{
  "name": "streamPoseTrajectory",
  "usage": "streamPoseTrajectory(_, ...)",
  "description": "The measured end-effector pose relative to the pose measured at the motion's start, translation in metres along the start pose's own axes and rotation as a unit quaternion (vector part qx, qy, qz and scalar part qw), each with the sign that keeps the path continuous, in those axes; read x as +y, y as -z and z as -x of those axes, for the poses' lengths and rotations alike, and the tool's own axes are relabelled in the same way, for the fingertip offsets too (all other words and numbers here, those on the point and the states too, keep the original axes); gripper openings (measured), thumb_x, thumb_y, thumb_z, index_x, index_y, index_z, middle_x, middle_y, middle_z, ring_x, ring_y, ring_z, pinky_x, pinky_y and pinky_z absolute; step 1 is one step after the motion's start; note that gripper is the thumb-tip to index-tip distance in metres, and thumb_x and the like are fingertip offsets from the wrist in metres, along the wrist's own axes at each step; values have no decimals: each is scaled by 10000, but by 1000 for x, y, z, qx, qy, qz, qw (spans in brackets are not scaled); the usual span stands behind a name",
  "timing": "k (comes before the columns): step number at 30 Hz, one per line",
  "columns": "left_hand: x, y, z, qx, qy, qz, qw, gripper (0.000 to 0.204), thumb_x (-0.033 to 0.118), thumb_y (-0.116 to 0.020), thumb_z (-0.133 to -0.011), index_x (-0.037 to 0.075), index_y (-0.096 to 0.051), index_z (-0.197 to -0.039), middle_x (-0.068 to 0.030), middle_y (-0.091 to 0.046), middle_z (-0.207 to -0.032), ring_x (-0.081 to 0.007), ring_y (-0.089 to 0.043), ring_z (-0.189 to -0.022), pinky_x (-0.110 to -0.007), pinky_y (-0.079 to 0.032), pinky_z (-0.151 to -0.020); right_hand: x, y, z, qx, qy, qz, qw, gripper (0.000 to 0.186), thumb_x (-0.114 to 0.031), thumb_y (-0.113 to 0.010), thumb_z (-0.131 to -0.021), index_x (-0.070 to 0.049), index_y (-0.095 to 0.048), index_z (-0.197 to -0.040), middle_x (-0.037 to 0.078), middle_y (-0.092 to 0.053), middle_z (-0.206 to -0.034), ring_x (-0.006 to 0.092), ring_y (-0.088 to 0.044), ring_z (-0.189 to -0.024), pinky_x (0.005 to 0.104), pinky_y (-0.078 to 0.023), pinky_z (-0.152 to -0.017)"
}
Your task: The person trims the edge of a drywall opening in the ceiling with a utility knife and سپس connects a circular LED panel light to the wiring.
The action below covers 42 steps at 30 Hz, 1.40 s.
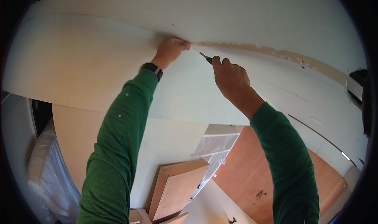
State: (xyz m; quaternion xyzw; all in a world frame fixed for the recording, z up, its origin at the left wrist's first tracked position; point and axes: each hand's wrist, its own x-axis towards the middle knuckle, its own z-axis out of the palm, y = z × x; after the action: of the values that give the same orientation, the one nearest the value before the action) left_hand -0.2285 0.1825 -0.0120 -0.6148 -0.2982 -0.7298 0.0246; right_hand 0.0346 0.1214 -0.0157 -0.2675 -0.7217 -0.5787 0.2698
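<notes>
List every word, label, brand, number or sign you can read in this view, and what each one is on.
None: no readable text shows anywhere in view.
Dark-handled tool in the right hand: no lettering can be made out; the hand covers most of its handle.
Dark wristband: no readable characters.
Wooden box: no lettering seen.
Plastic-wrapped item: nothing legible.

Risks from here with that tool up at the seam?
1. The slim tool in the right grip points toward the nearby left grip; a slip might jab the fingers.
2. The tan strip has ragged edges; working along it could tear more of the surface.
</notes>
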Motion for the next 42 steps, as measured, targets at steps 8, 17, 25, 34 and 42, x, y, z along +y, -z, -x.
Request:
streamPoseTrajectory(8, 9, -1, 6, -84, 189, 65, 976, 403, 445, -628, -995, 195, -676, -1307, 68, -688, -1316, -111, -549, -1279, -473, -246, -1062, 16, 20, 153, -149, -37, -185, 971, 137, -132, -604, -969, -12, -565, -1019, 159, -648, -768, 347, -687, -632, 454, -558, -528)
streamPoseTrajectory(17, 4, -8, -8, -18, 291, 320, 901, 309, 377, -645, -951, 228, -635, -1222, 96, -632, -1355, -97, -516, -1360, -545, -219, -1138, 28, 51, 346, -266, -199, -254, 909, 170, -183, -620, -979, -57, -585, -1087, 152, -677, -845, 373, -692, -749, 496, -544, -619)
streamPoseTrajectory(25, 8, -16, 58, -150, 241, 183, 941, 261, 377, -680, -931, 196, -652, -1117, 12, -677, -1221, -133, -591, -1261, -468, -334, -1053, 20, 114, 507, -305, -357, -288, 835, 211, -149, -613, -961, -68, -598, -1156, 213, -695, -931, 433, -681, -831, 526, -535, -698)
streamPoseTrajectory(34, 18, -34, 112, -162, 233, -35, 958, 497, 488, -715, -922, 118, -691, -1254, -27, -694, -1224, -205, -626, -1186, -431, -394, -1022, -66, 172, 645, -451, -501, -277, 684, 363, -305, -678, -906, -56, -658, -1171, 259, -720, -921, 454, -701, -890, 552, -541, -798)
streamPoseTrajectory(42, -25, 18, 53, 23, -155, -500, 852, 471, 465, -640, -975, 153, -683, -1324, -120, -651, -1356, -324, -533, -1348, -543, -470, -1036, -199, 174, 750, -408, -550, -383, 620, 409, -379, -700, -904, -36, -653, -1122, 262, -726, -954, 471, -698, -891, 567, -547, -794)
